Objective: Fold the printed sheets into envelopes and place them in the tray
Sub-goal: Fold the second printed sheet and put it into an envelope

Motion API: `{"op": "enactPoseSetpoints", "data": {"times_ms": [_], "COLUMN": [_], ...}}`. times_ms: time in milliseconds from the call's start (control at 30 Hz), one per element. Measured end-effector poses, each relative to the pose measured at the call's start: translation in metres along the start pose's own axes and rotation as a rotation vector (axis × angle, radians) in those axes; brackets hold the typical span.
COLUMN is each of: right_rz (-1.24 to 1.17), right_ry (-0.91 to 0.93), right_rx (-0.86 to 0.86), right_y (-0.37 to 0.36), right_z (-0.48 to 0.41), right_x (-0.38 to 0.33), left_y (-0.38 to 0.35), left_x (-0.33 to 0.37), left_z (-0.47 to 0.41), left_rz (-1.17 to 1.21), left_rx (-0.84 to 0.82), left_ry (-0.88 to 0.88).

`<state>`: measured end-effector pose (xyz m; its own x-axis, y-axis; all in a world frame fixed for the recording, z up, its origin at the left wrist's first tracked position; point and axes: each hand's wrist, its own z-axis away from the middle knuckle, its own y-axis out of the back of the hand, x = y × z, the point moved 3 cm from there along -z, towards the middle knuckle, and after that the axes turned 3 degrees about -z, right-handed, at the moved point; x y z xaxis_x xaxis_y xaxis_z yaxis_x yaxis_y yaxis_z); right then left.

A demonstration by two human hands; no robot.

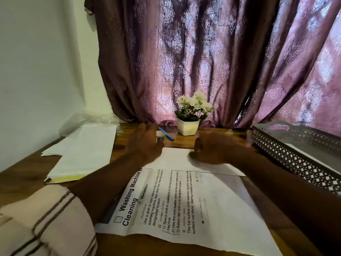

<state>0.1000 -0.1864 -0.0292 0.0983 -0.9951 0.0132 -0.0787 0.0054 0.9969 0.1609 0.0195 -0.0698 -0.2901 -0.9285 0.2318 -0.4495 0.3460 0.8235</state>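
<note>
A printed sheet (184, 206) headed "Washing Machine Cleaning" lies on the wooden table in front of me. Its far part is folded back toward me, so a blank white flap (177, 159) shows. My left hand (145, 143) is motion-blurred above the flap's far left corner, fingers stretched forward, right beside a small tape roll (159, 138). On the flap's right side rests my right hand (214, 150), with curled fingers and the thumb lying on the paper; blur hides whether it pinches the edge. The perforated metal tray (287, 150) stands at the right.
A stack of blank white sheets (83, 152) lies at the left over a yellow sheet. A blue pen (167, 134) and a white pot of flowers (188, 126) stand at the back, against a purple curtain. A wall closes the left side.
</note>
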Motion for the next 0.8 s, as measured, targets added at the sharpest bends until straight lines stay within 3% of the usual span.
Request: {"op": "enactPoseSetpoints", "data": {"times_ms": [67, 267, 500, 667, 800], "right_rz": [-0.107, -0.524, -0.611, -0.607, -0.763], "right_ry": [-0.031, -0.141, -0.027, 0.022, 0.082], "right_rx": [0.164, 0.427, 0.457, 0.480, 0.481], "right_y": [-0.001, -0.037, -0.050, -0.053, -0.049], "right_z": [-0.019, -0.044, -0.047, -0.048, -0.045], "right_x": [-0.011, -0.037, -0.038, -0.040, -0.042], "left_y": [-0.003, -0.011, -0.013, -0.009, -0.004], "left_x": [-0.001, -0.005, -0.011, -0.004, -0.003], "left_z": [-0.005, -0.012, -0.016, -0.011, -0.009], "left_rz": [0.004, 0.050, 0.228, 0.358, 0.366], "left_rx": [0.050, 0.100, 0.127, 0.040, 0.021], "left_ry": [-0.037, -0.069, -0.156, -0.279, -0.332]}}
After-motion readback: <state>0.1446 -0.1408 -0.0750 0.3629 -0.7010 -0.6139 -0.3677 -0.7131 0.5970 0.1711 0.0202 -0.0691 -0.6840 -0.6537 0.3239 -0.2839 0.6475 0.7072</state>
